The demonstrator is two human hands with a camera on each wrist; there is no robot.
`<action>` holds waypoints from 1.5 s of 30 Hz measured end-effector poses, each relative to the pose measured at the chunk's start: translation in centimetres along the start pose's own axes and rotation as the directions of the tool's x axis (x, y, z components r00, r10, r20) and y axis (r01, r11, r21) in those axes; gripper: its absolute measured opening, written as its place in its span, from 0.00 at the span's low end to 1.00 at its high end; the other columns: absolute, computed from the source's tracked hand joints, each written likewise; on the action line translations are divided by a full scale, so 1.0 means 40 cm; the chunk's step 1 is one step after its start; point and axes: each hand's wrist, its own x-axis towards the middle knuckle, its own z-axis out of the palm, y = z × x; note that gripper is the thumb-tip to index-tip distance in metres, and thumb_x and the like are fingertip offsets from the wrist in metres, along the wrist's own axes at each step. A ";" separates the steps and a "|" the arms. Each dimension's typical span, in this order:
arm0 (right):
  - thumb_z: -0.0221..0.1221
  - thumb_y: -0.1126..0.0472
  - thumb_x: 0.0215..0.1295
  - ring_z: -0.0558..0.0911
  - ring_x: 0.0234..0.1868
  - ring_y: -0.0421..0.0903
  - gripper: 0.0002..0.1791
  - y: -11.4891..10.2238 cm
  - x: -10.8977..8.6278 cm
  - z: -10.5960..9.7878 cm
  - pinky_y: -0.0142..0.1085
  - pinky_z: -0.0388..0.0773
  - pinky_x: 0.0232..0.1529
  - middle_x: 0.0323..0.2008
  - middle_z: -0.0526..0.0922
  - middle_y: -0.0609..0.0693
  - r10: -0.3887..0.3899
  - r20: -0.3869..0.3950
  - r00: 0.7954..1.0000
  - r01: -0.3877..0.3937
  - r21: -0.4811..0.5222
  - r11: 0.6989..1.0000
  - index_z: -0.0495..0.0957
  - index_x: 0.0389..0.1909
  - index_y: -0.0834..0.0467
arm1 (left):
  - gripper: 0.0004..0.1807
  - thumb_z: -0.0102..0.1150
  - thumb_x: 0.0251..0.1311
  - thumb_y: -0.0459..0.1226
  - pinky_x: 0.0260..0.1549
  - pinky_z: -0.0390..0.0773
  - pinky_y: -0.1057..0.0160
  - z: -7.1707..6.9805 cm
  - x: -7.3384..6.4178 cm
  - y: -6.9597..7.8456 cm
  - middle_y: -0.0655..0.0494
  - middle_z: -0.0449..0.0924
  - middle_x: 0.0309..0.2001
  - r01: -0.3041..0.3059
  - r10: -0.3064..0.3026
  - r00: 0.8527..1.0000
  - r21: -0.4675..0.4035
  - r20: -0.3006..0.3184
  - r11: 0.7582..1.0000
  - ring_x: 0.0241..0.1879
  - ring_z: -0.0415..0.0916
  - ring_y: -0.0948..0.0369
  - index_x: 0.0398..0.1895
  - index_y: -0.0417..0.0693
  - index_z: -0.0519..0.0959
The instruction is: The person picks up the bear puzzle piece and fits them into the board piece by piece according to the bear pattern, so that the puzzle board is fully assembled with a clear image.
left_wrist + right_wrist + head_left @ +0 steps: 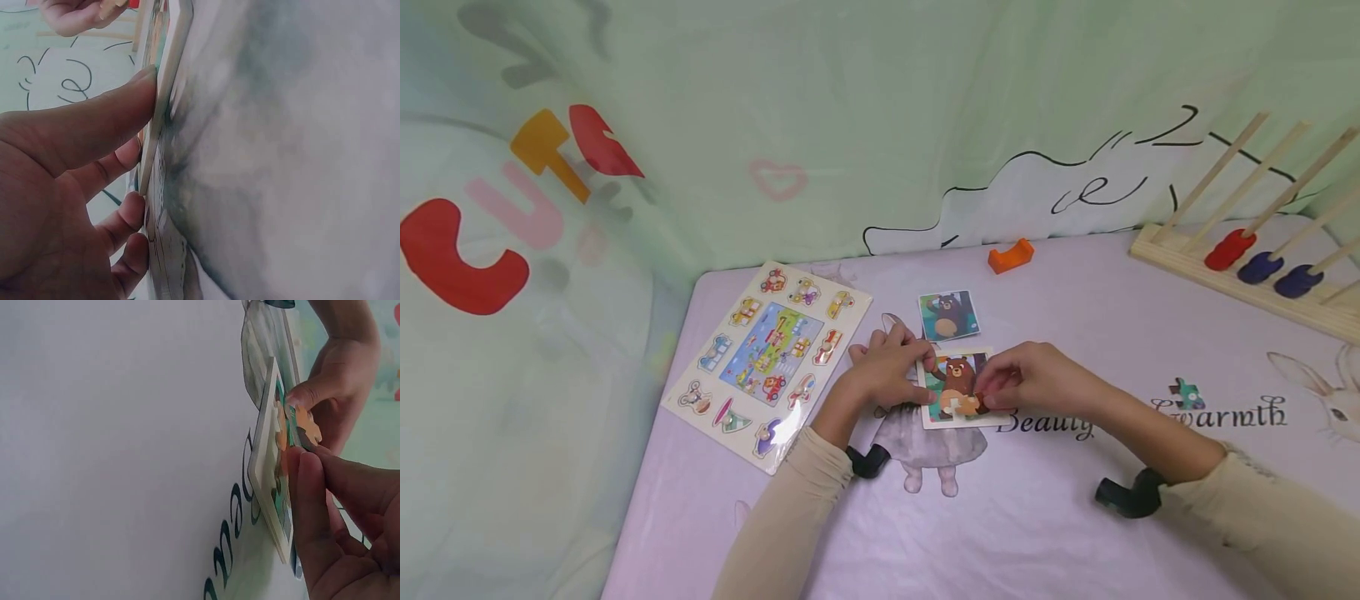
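Observation:
A bear jigsaw puzzle (957, 373) in a pale frame lies on the table, with a light gap in its lower part. My left hand (883, 371) rests at its left side; in the left wrist view the straight thumb (119, 115) presses on the frame (167, 81) and the fingertips touch along the edge. Over the puzzle, my right hand (1037, 379) pinches an orange-and-brown puzzle piece (307, 424) between thumb and index finger, slightly tilted above the board. Just behind lies a card (950, 317) with the same bear. One loose teal puzzle piece (1186, 393) lies to the right.
At the left lies a wooden vehicle peg puzzle board (805, 296). An orange block (1011, 256) sits near the back edge. A wooden rack (1262, 300) with upright pegs, red and blue beads stands at the back right. Printed fabric curtain (820, 108) rises behind the table.

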 end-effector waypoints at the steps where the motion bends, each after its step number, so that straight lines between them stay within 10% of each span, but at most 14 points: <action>1: 0.69 0.65 0.62 0.82 0.32 0.43 0.05 0.001 0.002 0.004 0.32 0.80 0.36 0.28 0.85 0.43 0.003 -0.005 1.000 -0.003 0.004 1.000 0.86 0.37 0.52 | 0.18 0.75 0.53 0.52 0.54 0.55 0.39 0.000 0.000 0.000 0.61 0.65 0.56 0.001 -0.001 1.000 0.001 0.000 1.000 0.55 0.60 0.52 0.40 0.68 0.75; 20: 0.68 0.64 0.60 0.83 0.24 0.42 0.02 -0.014 0.023 0.047 0.32 0.77 0.30 0.21 0.84 0.46 0.114 -0.035 0.993 -0.112 0.063 0.992 0.84 0.32 0.56 | 0.17 0.75 0.53 0.52 0.54 0.56 0.39 0.003 0.003 -0.001 0.61 0.64 0.54 0.000 0.000 1.000 0.011 -0.006 1.000 0.55 0.60 0.53 0.40 0.68 0.75; 45: 0.74 0.59 0.56 0.77 0.17 0.38 0.11 -0.029 0.031 0.064 0.30 0.68 0.21 0.13 0.79 0.42 0.094 -0.136 0.986 -0.108 -0.100 0.989 0.81 0.22 0.53 | 0.17 0.75 0.53 0.51 0.54 0.56 0.40 0.001 0.002 0.000 0.61 0.64 0.55 0.004 -0.004 1.000 0.007 -0.001 1.000 0.55 0.60 0.53 0.40 0.68 0.74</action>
